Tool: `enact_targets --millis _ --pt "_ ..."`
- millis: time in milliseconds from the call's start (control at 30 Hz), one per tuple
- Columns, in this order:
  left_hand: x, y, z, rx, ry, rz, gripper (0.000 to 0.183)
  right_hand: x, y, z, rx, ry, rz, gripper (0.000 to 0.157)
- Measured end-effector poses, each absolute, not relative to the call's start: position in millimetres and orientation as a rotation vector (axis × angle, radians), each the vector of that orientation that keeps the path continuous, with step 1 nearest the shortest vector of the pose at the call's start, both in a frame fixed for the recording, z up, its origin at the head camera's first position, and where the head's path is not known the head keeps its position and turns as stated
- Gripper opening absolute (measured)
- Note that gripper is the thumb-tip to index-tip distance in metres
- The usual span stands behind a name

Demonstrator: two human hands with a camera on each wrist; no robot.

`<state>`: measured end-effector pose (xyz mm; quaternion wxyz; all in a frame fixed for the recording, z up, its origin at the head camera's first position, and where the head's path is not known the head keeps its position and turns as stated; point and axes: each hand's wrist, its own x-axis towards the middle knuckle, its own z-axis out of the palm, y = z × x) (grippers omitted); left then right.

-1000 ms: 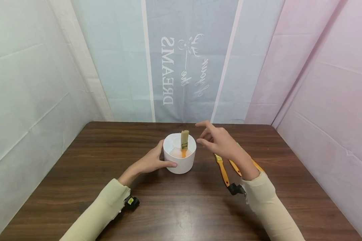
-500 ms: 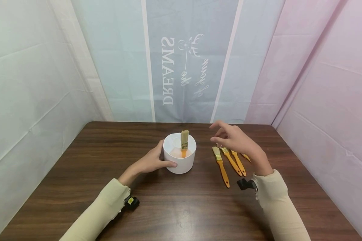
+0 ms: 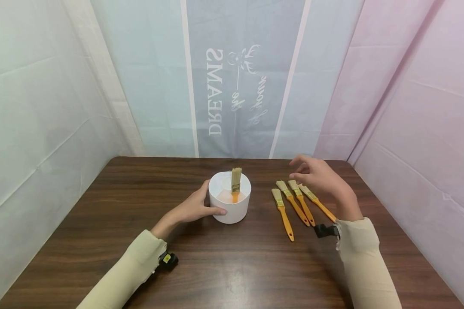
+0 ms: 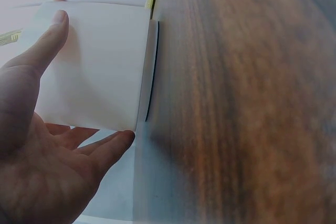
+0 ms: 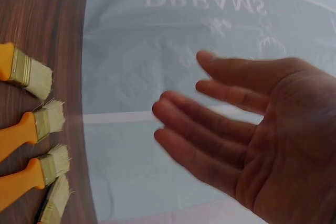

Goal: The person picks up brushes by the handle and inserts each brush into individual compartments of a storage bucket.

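My left hand [image 3: 193, 207] grips the white round container [image 3: 232, 213] from its left side, thumb across the front and fingers round the back. In the left wrist view the thumb [image 4: 50, 40] lies along the smooth white wall. One paintbrush [image 3: 236, 181] stands in the container, its pale bristles up and its orange handle down inside. Over the far right of the table, my right hand [image 3: 320, 175] hovers above the bristle ends of several paintbrushes [image 3: 284, 219]. The right wrist view shows this hand's fingers [image 5: 202, 129] relaxed, with nothing held.
The loose paintbrushes lie side by side on the dark wooden table [image 3: 224, 266], bristles pointing away, orange handles toward me. A printed cloth curtain [image 3: 251, 107] hangs behind the table, with pale cloth walls [image 3: 54, 120] at both sides. Each wrist wears a small black camera [image 3: 169, 260].
My right hand has moved right, away from the container and across to the far end of the loose paintbrushes, uncovering them. The left hand, the container and its brush have stayed in place.
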<state>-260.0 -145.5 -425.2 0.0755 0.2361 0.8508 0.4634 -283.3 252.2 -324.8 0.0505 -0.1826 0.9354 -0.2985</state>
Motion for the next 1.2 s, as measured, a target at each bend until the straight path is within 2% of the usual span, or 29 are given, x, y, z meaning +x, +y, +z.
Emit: enact_targets --millis 167,533,833,1200 --pt "-260.3 -145.8 -427.4 0.713 2.555 1.391 0.111 -288.5 266.8 -332.9 -0.488 2.835 -0.849 0.041" --pt "-259.2 -145.7 -427.6 0.697 2.565 1.375 0.112 -300.1 291.4 -351.8 -0.382 2.803 -0.754 0.056" --pt "-260.4 -145.4 -427.7 0.704 2.563 1.376 0.112 -303.9 305.7 -364.4 -0.201 2.812 -0.75 0.053" --pt "-261.4 -145.6 -428.7 0.712 2.546 1.395 0.113 -310.9 318.5 -375.0 -0.146 2.755 -0.8 0.052"
